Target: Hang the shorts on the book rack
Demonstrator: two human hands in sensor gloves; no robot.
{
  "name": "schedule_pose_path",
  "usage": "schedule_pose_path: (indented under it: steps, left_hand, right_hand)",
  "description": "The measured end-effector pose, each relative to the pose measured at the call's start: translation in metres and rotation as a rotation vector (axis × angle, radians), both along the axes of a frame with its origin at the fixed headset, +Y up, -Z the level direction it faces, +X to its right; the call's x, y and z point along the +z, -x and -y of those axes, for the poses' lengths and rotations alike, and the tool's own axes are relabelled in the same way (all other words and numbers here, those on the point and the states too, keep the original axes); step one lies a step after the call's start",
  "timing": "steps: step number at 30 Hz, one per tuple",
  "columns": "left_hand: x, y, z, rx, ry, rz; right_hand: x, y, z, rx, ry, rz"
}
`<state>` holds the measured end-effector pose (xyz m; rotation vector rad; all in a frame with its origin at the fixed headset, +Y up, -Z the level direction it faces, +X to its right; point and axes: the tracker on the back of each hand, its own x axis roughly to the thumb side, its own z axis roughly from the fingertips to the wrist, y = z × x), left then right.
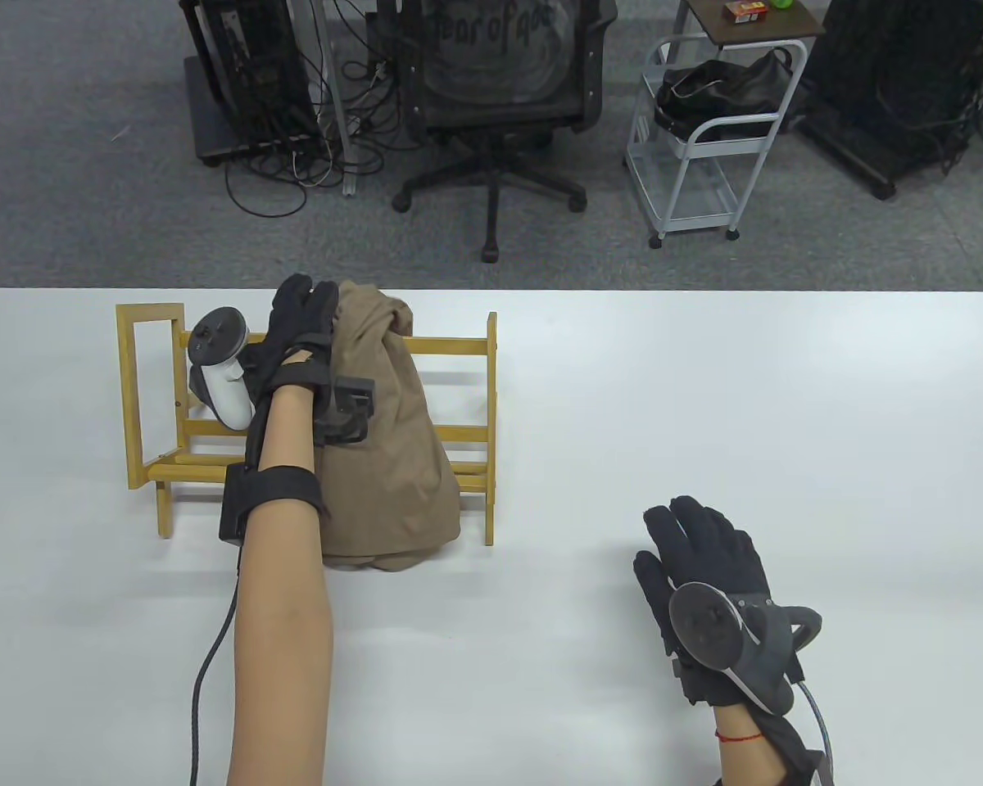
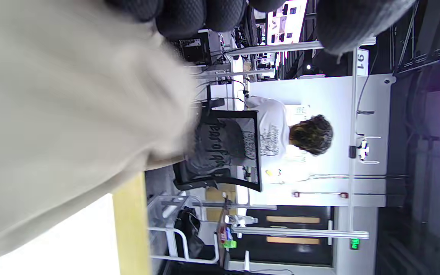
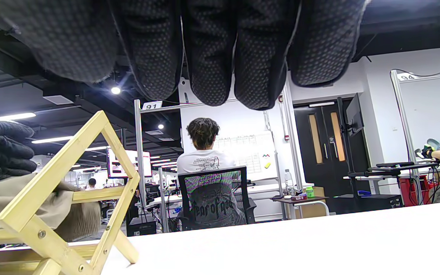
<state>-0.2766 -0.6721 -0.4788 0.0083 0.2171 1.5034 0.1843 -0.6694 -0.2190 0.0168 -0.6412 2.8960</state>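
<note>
Left hand (image 1: 299, 315) rests atop shorts (image 1: 385, 442) (grip hidden) draping rack (image 1: 151, 393); right hand (image 1: 708, 589) lies flat, empty.

Rack: wooden book rack (image 1: 311, 426) stands near the table's (image 1: 704, 409) far left corner.
Shorts: khaki shorts (image 1: 389, 426) hang over the rack's top rail, covering its middle down to the tabletop.
Left hand: left hand (image 1: 299, 323) rests against the top left of the shorts at the top rail.
Right hand: right hand (image 1: 704, 573) lies flat, fingers spread, near the table's near right edge, well apart from the rack.
</note>
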Motion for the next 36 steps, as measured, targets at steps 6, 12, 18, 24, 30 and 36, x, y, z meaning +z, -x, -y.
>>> schedule_pose_path:
  steps: [6,12,18,24,30,36]
  left_hand:
    - [0.018,0.014,-0.026,-0.194,-0.11,-0.094]
    - [0.04,0.015,-0.036,-0.17,-0.252,-0.037]
    - [0.064,0.01,-0.039,-0.251,-0.334,0.011]
    - [0.093,0.001,-0.043,-0.359,-0.416,0.071]
    - [0.12,-0.005,-0.047,-0.529,-0.458,0.128]
    - [0.145,-0.007,-0.04,-0.568,-0.492,0.169]
  right_hand:
    - [0.002,0.002,-0.002,-0.005,-0.011,-0.014]
    - [0.003,0.005,-0.002,0.003,-0.014,-0.029]
    - [0.004,0.009,-0.002,0.007,-0.015,-0.052]
    - [0.004,0.011,-0.001,0.001,-0.009,-0.067]
    - [0.006,0.014,-0.001,-0.007,-0.006,-0.087]
    - [0.01,0.018,-0.001,-0.003,-0.012,-0.104]
